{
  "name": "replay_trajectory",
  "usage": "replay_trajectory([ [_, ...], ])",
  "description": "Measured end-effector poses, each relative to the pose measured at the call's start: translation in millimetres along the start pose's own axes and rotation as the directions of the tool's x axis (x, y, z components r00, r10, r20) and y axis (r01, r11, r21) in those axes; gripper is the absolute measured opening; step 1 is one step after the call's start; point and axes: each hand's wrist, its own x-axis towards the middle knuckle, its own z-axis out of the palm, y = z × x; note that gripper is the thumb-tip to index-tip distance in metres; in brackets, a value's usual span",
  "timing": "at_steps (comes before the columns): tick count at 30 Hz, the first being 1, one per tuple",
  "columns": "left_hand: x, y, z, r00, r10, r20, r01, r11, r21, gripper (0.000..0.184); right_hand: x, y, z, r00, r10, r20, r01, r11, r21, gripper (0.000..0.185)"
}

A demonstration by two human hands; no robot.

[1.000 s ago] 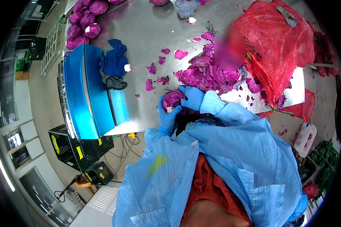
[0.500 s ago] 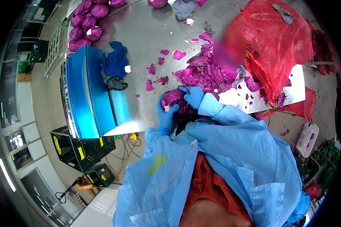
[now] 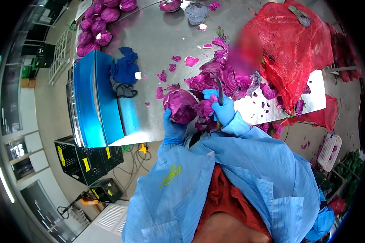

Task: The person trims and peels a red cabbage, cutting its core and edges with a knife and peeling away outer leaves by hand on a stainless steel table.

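Grey metal worktop (image 3: 150,44) spreads before you; at its near edge, a round purple cabbage (image 3: 180,106) sits cupped in your blue-gloved left hand (image 3: 174,128), likely for steadiness. Your blue-gloved right hand (image 3: 225,111) grips a slim, dark-bladed knife (image 3: 220,88), blade pointing away, perhaps for clearance.

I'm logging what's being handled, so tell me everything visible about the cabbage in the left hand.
The cabbage is round and purple, its leaves smooth with a sheen and paler veins. The left hand cups its lower left side, at the metal table. Purple leaf shows between it and the right hand; whether that is attached is unclear.
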Motion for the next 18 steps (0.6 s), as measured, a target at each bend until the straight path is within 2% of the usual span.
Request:
replay_trajectory([
  [3,-4,-2,8,0.998,-0.026,0.048,0.027,1.000,-0.010,0.075,6,-11,-20,0.996,0.070,-0.059,-0.068,0.997,0.039,0.037],
  [4,-5,-1,11,0.997,-0.022,0.067,0.025,0.999,-0.035,0.074,18,-9,-28,0.990,-0.103,-0.094,0.105,0.994,0.016,0.037],
  [5,-7,-1,14,0.996,-0.020,0.086,0.025,0.998,-0.060,0.074,21,-9,-40,0.986,-0.098,-0.131,0.091,0.994,-0.062,0.038],
  [6,-8,-2,16,0.995,-0.018,0.103,0.027,0.996,-0.087,0.074,24,-17,-48,0.981,-0.093,-0.169,0.070,0.988,-0.139,0.040],
  [7,-8,-1,13,0.992,-0.020,0.125,0.030,0.996,-0.080,0.073,19,-43,-55,0.969,0.084,-0.232,-0.143,0.957,-0.252,0.044],
  [8,-7,1,8,0.989,-0.024,0.145,0.035,0.997,-0.073,0.073,27,-29,-70,0.953,-0.256,-0.164,0.090,0.751,-0.654,0.059],
  [9,-8,2,8,0.986,-0.030,0.166,0.041,0.997,-0.065,0.073,28,-33,-72,0.913,-0.403,-0.056,0.189,0.541,-0.819,0.071],
  [11,-9,1,11,0.989,-0.039,0.143,0.044,0.999,-0.029,0.074,22,-37,-62,0.909,-0.416,0.025,0.253,0.504,-0.826,0.069],
  [12,-11,0,15,0.991,-0.045,0.129,0.047,0.999,-0.011,0.075,22,-25,-52,0.916,-0.397,0.062,0.343,0.692,-0.635,0.070],
  [14,-12,-2,22,0.993,-0.064,0.097,0.065,0.998,-0.003,0.079,4,-50,-17,0.973,-0.168,0.160,0.231,0.768,-0.597,0.076],
  [15,-13,-3,24,0.994,-0.072,0.078,0.072,0.997,0.001,0.081,-3,-60,-4,0.975,-0.077,0.207,0.196,0.733,-0.651,0.078],
  [17,-14,-6,17,0.990,-0.098,0.103,0.098,0.995,0.001,0.084,-8,-38,13,0.946,-0.187,0.264,0.307,0.773,-0.555,0.076],
  [18,-14,-7,15,0.987,-0.110,0.116,0.110,0.994,0.000,0.086,-8,-22,18,0.954,-0.180,0.240,0.285,0.793,-0.538,0.074],
])
